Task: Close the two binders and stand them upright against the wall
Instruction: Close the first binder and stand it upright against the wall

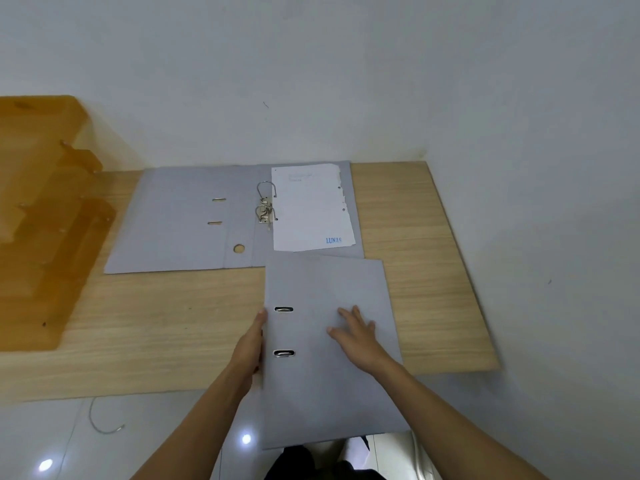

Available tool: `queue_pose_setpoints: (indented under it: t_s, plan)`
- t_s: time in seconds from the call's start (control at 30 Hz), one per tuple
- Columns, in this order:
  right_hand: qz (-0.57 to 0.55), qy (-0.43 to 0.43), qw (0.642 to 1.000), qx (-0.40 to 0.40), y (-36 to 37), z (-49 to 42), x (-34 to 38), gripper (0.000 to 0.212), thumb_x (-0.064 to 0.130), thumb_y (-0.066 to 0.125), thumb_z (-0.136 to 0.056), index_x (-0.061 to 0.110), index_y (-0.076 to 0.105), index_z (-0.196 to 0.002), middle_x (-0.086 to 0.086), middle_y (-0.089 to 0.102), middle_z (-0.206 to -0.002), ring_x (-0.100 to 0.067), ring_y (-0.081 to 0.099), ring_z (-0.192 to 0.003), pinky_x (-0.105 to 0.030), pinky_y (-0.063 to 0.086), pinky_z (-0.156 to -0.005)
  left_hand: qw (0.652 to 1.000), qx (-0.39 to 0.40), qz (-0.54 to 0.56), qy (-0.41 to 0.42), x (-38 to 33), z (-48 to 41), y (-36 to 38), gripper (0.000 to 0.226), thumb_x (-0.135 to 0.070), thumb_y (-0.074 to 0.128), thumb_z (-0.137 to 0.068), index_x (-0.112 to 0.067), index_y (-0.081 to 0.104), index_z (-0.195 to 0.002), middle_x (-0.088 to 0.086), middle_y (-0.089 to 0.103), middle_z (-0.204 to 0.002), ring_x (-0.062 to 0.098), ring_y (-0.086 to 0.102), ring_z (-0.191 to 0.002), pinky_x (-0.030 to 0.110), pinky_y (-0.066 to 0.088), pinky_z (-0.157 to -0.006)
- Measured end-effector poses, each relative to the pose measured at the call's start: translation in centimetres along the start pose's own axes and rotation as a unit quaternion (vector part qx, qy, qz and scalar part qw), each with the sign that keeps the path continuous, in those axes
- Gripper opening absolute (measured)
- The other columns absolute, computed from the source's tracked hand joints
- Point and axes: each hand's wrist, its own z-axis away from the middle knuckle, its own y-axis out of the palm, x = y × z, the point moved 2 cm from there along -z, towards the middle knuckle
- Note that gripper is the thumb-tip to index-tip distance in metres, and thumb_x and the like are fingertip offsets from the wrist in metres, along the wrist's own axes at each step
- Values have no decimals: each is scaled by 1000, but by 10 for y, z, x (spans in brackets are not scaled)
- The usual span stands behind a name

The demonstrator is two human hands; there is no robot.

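Lying shut, grey binder (329, 375) under spread right hand (356, 332), left hand (251, 344) flat along spine.

From my seat, the orange wooden rack (41, 216) at the left of the frame is cut by the edge and blurred. The faint print at the top of the white punched paper sheet (311, 209) is too small for me to read. My left hand (250, 344) is partly hidden behind the spine edge of the closed grey cardboard binder (329, 386), so I can't see its fingers. Both forearms run off the bottom edge.
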Motion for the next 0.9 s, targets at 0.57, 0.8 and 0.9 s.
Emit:
queue_pose_setpoints:
  t_s: [0.57, 0.8, 0.9]
  plan:
    - [-294, -30, 938, -182, -53, 58, 61, 72, 69, 30, -96, 33, 33, -158, 2, 44, -160, -20, 43, -146, -47, 30, -122, 916, 396, 5, 70, -106, 69, 82, 56, -49, 70, -85, -17, 68, -131, 9, 74, -127, 27, 70, -117, 36, 61, -90]
    - [-217, -91, 961, -145, -96, 111, 108, 71, 94, 38, -73, 71, 33, -140, 30, 41, -148, -10, 45, -137, -50, 46, -109, 879, 439, -34, 182, -132, 79, 82, 52, -46, 70, -88, -25, 63, -136, 4, 73, -130, 22, 71, -117, 29, 60, -87]
    - [-174, -136, 964, -145, -118, 126, 126, 93, 79, 61, -76, 56, 18, -155, 22, 41, -157, -12, 53, -135, -50, 56, -98, 861, 432, -58, 260, -151, 84, 88, 62, -46, 74, -86, -28, 55, -142, -3, 71, -133, 19, 68, -122, 30, 59, -92]
